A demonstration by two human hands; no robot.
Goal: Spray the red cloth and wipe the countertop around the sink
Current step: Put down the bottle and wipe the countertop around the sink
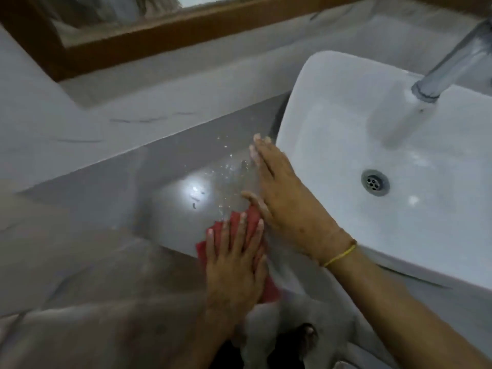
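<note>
A red cloth (pixel 231 224) lies on the grey countertop (pixel 133 182) near its front edge, left of the white sink (pixel 306 102). My left hand (pixel 235 259) presses flat on the cloth with fingers spread, covering most of it. My right hand (pixel 282 198) lies flat and open on the wet counter beside the sink's left wall, fingers pointing away from me, its thumb near the cloth's top corner. Water droplets (pixel 226 166) are scattered on the counter ahead of the cloth. No spray bottle is in view.
A chrome tap (pixel 450 62) runs water into the sink, above the drain (pixel 374 182). A wood-framed mirror (pixel 133 35) hangs on the back wall. A bright light reflection (pixel 195 190) shines on the counter. The floor and a foot (pixel 306 336) show below the counter edge.
</note>
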